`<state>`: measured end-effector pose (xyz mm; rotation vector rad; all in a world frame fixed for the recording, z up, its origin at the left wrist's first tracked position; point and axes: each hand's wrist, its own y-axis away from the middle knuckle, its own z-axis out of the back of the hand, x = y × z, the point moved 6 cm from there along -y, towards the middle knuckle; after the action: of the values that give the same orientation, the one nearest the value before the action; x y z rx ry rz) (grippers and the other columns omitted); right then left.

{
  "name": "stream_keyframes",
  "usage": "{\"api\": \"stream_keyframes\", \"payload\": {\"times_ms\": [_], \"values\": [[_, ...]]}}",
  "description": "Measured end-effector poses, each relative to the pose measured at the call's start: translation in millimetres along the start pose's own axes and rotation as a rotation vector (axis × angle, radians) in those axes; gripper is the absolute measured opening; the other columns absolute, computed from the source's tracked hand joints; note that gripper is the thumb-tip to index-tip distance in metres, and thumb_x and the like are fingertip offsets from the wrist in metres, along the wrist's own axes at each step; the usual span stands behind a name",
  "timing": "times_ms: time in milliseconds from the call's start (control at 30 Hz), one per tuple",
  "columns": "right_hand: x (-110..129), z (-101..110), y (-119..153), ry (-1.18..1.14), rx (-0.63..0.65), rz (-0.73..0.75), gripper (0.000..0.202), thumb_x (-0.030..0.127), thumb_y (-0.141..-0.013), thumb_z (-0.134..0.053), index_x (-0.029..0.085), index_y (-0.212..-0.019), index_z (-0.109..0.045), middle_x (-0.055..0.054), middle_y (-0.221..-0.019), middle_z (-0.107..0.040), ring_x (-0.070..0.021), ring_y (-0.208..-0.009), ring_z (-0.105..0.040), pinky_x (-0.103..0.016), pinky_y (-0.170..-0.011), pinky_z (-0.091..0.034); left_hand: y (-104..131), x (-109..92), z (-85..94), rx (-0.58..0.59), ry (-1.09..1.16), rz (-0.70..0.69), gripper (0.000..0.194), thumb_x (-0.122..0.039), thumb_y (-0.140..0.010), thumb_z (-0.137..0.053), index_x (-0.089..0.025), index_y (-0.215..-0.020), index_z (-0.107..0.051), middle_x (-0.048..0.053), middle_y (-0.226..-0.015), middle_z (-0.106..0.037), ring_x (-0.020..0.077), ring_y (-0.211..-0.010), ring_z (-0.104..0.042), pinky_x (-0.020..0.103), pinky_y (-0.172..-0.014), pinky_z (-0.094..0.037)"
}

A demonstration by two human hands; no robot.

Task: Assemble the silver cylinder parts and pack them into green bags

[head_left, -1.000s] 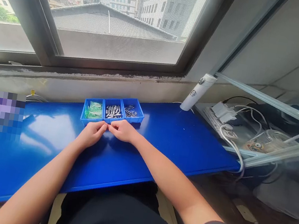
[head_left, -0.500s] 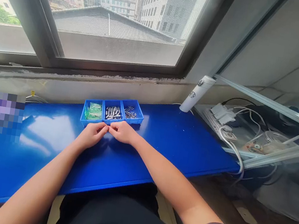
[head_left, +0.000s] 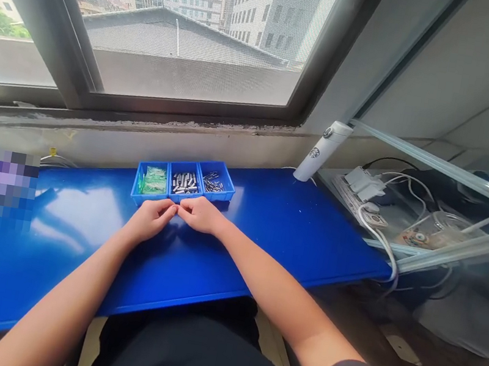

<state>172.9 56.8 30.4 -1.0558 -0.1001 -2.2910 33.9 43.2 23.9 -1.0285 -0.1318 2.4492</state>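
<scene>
Fingertips nearly meeting, my left hand (head_left: 153, 218) and my right hand (head_left: 199, 213) are both closed in a pinch just in front of three blue bins. Whatever lies between the fingers is too small or too hidden to name. The left bin (head_left: 147, 197) holds thin green pieces (head_left: 154, 181). In the middle bin (head_left: 182, 194) are short black and silver cylinders (head_left: 185, 183). Slim metal pins or screws (head_left: 213, 182) fill part of the right bin (head_left: 224, 194).
A white tumbler (head_left: 322, 152) stands at the back right of the blue table (head_left: 274, 231). Beyond it, a shelf frame (head_left: 451, 166) holds a power strip with plugs (head_left: 366, 193) and cables. A window (head_left: 194, 33) is behind. Blurred blocks cover the far left.
The view shifts very slightly. My hands keep the same pinched pose in front of the bins.
</scene>
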Motion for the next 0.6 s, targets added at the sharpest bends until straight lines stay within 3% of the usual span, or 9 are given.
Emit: {"api": "stream_keyframes", "payload": {"times_ms": [600], "values": [[1.4, 1.4, 1.0, 0.004, -0.004, -0.008, 0.034, 0.03, -0.091, -0.051, 0.018, -0.06, -0.04, 0.004, -0.058, -0.047, -0.0091, -0.057, -0.04, -0.026, -0.058, -0.025, -0.8, 1.1, -0.8, 0.012, -0.011, 0.014, 0.038, -0.044, -0.097, -0.044, -0.016, -0.084, -0.067, 0.001, -0.07, -0.064, 0.015, -0.063, -0.052, 0.027, -0.061, -0.037]]}}
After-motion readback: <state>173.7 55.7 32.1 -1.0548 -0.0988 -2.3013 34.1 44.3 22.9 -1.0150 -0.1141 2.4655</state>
